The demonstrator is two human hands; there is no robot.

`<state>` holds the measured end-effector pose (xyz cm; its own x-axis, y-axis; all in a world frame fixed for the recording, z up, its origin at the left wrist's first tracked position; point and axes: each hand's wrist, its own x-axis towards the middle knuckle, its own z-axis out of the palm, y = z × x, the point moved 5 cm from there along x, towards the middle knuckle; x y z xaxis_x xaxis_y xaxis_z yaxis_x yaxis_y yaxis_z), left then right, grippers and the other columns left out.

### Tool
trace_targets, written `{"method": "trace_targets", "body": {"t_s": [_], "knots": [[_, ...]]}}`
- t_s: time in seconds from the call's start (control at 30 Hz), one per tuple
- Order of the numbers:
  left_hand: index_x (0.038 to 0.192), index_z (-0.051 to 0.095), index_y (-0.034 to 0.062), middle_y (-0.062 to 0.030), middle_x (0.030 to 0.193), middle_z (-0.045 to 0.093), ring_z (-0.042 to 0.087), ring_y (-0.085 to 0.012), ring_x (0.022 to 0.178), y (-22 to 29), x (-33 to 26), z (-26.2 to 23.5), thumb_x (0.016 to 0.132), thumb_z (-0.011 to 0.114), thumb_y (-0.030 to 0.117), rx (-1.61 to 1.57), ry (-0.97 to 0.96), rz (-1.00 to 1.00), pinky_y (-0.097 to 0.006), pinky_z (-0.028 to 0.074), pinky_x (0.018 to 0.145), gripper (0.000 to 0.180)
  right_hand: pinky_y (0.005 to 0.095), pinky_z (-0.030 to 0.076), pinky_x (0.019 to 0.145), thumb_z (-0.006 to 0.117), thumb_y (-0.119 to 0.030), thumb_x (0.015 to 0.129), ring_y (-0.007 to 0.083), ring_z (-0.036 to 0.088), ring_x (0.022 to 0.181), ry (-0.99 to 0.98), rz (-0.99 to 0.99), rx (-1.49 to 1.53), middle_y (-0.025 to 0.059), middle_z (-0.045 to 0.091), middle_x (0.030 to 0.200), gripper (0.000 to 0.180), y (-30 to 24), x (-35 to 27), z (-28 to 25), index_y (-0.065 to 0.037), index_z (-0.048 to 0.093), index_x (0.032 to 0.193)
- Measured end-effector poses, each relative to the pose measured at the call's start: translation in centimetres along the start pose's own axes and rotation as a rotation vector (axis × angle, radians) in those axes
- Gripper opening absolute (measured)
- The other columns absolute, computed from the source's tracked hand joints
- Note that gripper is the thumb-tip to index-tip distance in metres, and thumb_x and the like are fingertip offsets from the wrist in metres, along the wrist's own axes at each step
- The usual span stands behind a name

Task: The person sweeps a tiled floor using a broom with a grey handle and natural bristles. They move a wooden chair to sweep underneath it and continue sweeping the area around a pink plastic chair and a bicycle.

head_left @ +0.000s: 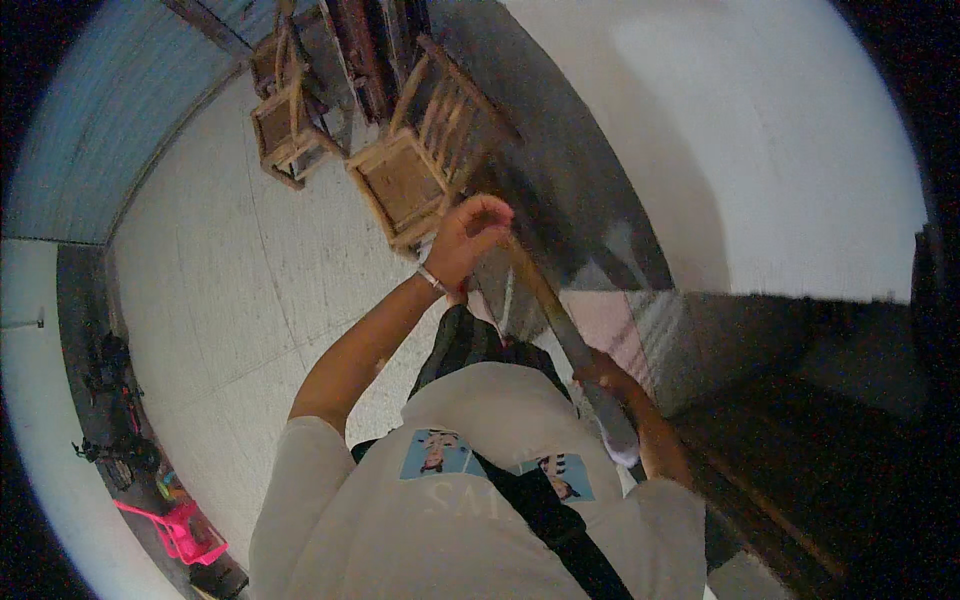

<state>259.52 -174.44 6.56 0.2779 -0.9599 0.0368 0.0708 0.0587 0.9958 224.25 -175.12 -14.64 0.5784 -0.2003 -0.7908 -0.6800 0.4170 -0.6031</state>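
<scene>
A long pole (pixel 548 300), yellowish brown at its far end and greyer toward me, slants down to the right in front of my body. My right hand (pixel 606 372) is closed around its middle part, with the fingers partly in shadow. My left hand (pixel 476 238), a pale band on its wrist, is at the far end of the pole. Its fingers and thumb curl there, and the pole meets them by the thumb. The near end of the pole passes close to my right forearm, where a pale piece shows beside my shirt.
A wooden chair (pixel 405 185) stands just beyond my left hand, with a second wooden chair (pixel 292 130) farther left. Light floor (pixel 230 250) spreads to the left. A white and dark grey wall (pixel 640 110) rises at the right. A pink plastic item (pixel 180 530) lies far left.
</scene>
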Motion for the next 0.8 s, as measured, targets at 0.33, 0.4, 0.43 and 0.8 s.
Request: {"method": "trace_targets", "body": {"t_s": [0.33,0.4,0.43,0.8], "knots": [[0.113,0.049,0.0065,-0.0101,0.109,0.053,0.050,-0.0220,0.101,-28.2,18.2,-11.9,0.068,0.067,0.024,0.265,0.131,-0.323,-0.032,0.041,0.084,0.052,0.0318,0.046,0.064,0.070,-0.021,0.057,0.0206,0.056,0.070,0.113,0.142,0.055,0.0128,0.059,0.085,0.075,-9.8,5.4,2.0,0.003,0.034,0.118],[0.118,0.046,0.0066,-0.0122,0.115,0.050,0.048,-0.0248,0.107,-29.2,21.7,-13.1,0.066,0.069,0.026,0.267,0.215,-0.221,-0.033,0.039,0.089,0.060,0.0325,0.046,0.066,0.070,-0.024,0.056,0.0221,0.056,0.072,-0.135,-0.200,0.263,0.0128,0.059,0.085,0.077,-13.1,6.0,3.0,0.002,0.035,0.119],[0.120,0.044,0.0066,-0.0129,0.118,0.048,0.046,-0.0257,0.109,-29.7,23.0,-14.1,0.065,0.069,0.026,0.233,0.321,-0.182,-0.034,0.038,0.091,0.063,0.0353,0.045,0.073,0.071,-0.023,0.055,0.0250,0.055,0.083,0.148,0.154,-0.428,0.0136,0.057,0.093,0.077,-12.2,7.2,2.1,0.000,0.037,0.120],[0.119,0.043,0.0048,-0.0127,0.115,0.051,0.049,-0.0241,0.104,-31.4,31.0,-15.0,0.061,0.071,0.019,0.321,0.240,-0.488,-0.034,0.040,0.089,0.066,0.0331,0.045,0.073,0.069,-0.015,0.056,0.0234,0.053,0.087,0.153,0.340,0.005,0.0129,0.053,0.102,0.075,-17.5,11.4,3.9,-0.001,0.036,0.122]]}}
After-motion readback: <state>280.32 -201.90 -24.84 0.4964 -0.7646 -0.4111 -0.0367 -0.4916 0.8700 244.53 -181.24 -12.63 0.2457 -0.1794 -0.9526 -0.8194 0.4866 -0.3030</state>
